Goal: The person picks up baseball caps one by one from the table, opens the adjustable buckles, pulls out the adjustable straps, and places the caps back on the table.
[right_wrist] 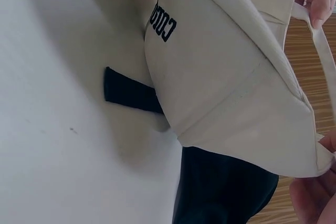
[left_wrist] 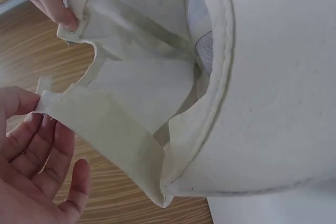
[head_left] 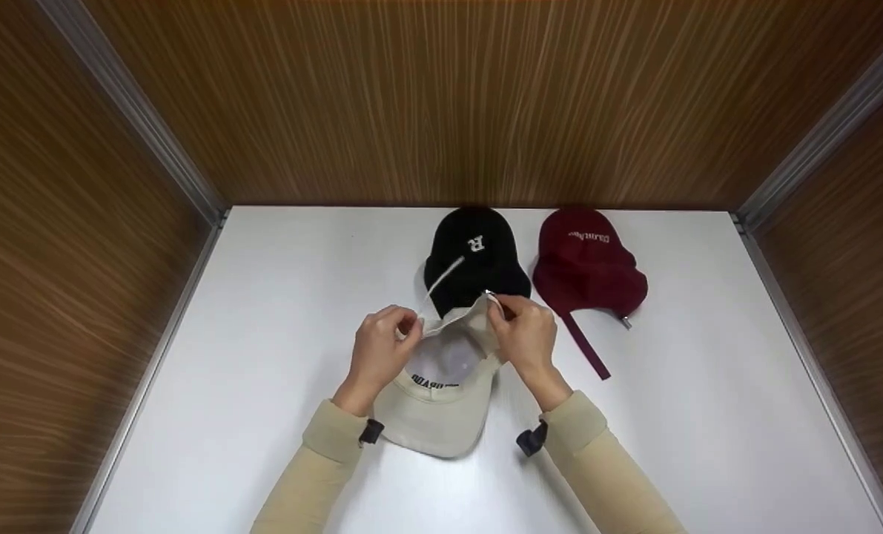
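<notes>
A cream baseball cap is held up in both hands, its brim toward the person and its inside facing up. Dark lettering shows on its front in the right wrist view. My left hand pinches the back edge where the narrow strap begins; the strap's free end sticks up past the fingers. My right hand pinches the opposite back corner, where a small metal buckle shows at the fingertips. In the left wrist view the back opening gapes between the two hands.
Behind the cream cap, a black cap with a white letter R lies on the white table. To its right is a dark red cap, strap unfastened and stretched toward the person. Wood-grain panels enclose the back and sides.
</notes>
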A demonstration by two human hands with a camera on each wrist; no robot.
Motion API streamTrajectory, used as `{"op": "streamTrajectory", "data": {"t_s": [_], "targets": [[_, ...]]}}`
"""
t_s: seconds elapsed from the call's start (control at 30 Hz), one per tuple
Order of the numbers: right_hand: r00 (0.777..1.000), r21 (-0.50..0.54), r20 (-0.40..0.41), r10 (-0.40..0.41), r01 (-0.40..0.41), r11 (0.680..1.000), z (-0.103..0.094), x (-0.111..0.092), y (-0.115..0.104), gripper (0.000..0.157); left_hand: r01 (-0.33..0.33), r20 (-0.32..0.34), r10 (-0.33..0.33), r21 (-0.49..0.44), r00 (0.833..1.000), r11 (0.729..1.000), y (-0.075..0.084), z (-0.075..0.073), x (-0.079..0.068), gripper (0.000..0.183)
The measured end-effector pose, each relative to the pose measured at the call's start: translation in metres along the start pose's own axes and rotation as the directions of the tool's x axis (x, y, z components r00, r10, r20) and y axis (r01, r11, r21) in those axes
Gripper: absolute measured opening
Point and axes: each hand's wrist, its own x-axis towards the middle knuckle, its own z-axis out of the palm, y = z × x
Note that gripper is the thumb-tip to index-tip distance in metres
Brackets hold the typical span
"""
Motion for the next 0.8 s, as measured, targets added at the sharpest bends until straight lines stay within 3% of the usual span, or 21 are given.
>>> {"op": "streamTrajectory", "data": {"t_s": [0.17,0.3,0.4,0.57,0.8], "targets": [[1.0,0.0,0.014,0.012,-0.012,1.0,-0.001,0.0,-0.002,0.004,0.048,0.12,-0.043,-0.041,0.992,0.998,-0.001,-0.006,0.003,0.011],[1.0,-0.005,0.016,0.016,-0.016,1.0,0.0,0.0,-0.001,0.004,0.018,0.236,-0.012,-0.022,0.972,1.0,-0.004,-0.01,0.001,0.013],[1.0,-0.005,0.012,0.012,-0.012,1.0,0.001,-0.001,0.0,0.004,-0.02,0.28,0.012,0.028,0.96,0.999,-0.007,-0.011,0.0,0.016],[1.0,-0.007,0.028,0.008,-0.008,1.0,-0.001,-0.002,-0.001,0.004,-0.024,0.265,0.006,0.065,0.964,0.998,-0.008,-0.01,0.002,0.01],[0.983,0.018,0.157,0.099,-0.103,0.994,-0.01,-0.003,-0.001,0.011,0.036,0.134,-0.047,0.084,0.99,0.996,-0.012,-0.009,0.009,0.007]]}}
